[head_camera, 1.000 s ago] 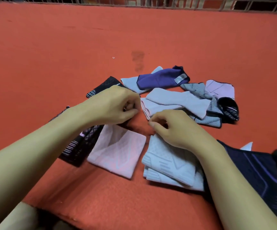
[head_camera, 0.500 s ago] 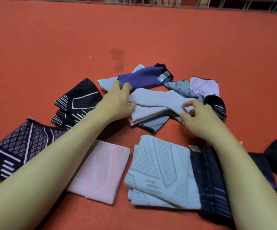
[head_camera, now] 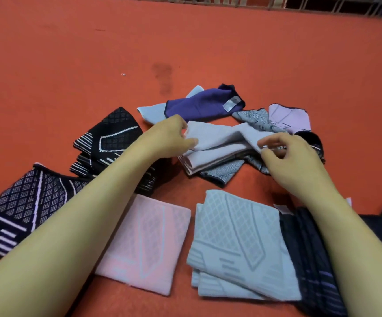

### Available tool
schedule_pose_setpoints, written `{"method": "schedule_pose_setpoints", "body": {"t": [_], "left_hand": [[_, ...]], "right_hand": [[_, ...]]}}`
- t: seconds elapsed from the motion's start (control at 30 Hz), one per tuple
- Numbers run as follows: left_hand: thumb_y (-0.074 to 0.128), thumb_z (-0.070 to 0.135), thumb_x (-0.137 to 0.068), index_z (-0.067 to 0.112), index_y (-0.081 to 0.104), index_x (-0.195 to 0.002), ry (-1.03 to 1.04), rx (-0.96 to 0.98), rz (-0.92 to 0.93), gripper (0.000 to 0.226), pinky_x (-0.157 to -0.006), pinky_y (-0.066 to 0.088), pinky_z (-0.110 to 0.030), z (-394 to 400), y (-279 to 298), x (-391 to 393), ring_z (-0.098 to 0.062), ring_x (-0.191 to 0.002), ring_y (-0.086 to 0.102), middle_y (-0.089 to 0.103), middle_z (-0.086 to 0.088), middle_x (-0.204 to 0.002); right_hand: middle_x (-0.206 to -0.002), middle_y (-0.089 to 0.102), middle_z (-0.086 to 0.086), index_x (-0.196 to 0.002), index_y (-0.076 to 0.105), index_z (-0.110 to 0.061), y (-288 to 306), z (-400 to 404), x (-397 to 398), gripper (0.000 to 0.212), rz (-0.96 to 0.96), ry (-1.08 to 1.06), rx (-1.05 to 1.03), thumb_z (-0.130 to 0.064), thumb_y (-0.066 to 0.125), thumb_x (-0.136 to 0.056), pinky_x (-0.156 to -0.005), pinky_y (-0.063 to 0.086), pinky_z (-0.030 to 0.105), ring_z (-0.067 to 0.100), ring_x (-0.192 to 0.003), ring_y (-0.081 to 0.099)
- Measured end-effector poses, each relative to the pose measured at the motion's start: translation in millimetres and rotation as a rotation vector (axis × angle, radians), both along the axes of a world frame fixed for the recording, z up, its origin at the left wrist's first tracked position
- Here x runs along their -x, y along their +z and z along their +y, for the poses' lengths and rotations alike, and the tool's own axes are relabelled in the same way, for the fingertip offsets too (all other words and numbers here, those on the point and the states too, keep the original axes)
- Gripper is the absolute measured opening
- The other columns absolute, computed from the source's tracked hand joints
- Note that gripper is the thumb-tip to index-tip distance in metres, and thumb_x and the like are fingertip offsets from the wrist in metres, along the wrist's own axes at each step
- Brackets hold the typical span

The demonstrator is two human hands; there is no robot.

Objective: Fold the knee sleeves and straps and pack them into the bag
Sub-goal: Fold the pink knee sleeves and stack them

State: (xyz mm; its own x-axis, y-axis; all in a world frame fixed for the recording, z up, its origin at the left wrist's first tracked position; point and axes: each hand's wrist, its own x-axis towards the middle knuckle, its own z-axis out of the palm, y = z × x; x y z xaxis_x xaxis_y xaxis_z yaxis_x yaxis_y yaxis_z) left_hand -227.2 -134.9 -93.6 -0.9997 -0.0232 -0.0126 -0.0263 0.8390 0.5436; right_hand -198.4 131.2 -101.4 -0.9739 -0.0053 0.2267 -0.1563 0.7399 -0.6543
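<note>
The left hand [head_camera: 169,138] pinches one end of a pale grey knee sleeve [head_camera: 219,140], the right hand [head_camera: 286,154] the other (fingers curled around the fabric), stretched between them mid-floor [head_camera: 71,65]. Folded sleeves, pink [head_camera: 146,243] and grey [head_camera: 240,243], lie nearer the near edge.

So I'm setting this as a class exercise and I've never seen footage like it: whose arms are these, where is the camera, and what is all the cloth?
There is no machine: a person wears a camera on the head, so you look down along both bare arms. On the orange surface lie knitted knee sleeves. Nearest are folded ones: a pink sleeve and a pale blue stack. Farther off is an unfolded heap. The left hand and right hand each pinch an end of a pale grey sleeve on that heap. No bag shows.
</note>
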Motion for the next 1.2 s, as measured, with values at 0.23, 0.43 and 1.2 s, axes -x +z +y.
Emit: {"method": "schedule_pose_setpoints", "body": {"t": [0.23, 0.43, 1.2], "left_hand": [[0.079, 0.012, -0.090, 0.015, 0.065, -0.116, -0.132, -0.703, 0.221, 0.030, -0.086, 0.054, -0.027, 6, 31, -16, -0.009, -0.081, 0.069, 0.074, 0.007, -0.084], [0.059, 0.001, -0.090, 0.010, 0.060, -0.108, -0.365, -0.875, -0.002, 0.021, -0.065, 0.053, -0.031, 26, 40, -31, -0.022, -0.075, 0.060, 0.071, -0.010, -0.093], [0.060, 0.005, -0.096, 0.014, 0.069, -0.112, -0.136, -0.418, 0.094, 0.021, -0.068, 0.065, -0.037, 33, 30, -30, -0.017, -0.077, 0.076, 0.073, -0.012, -0.105]], "right_hand": [[-0.113, 0.065, 0.002, -0.106, 0.072, -0.026, 5, -8, -7, 0.022, 0.389, 0.060, -0.076, -0.025, 0.054, -0.093, -0.095, 0.033, 0.025, 0.027, -0.114, 0.058], [-0.099, 0.075, -0.014, -0.106, 0.069, -0.036, 10, -33, -19, 0.023, 0.000, 0.322, 0.472, -0.054, 0.059, -0.096, -0.086, 0.062, 0.040, 0.010, -0.095, 0.072], [-0.102, 0.074, 0.008, -0.114, 0.071, -0.011, 20, -26, -24, 0.029, -0.268, 0.332, 0.984, 0.003, 0.048, -0.104, -0.086, 0.062, 0.031, 0.018, -0.094, 0.073]]}}
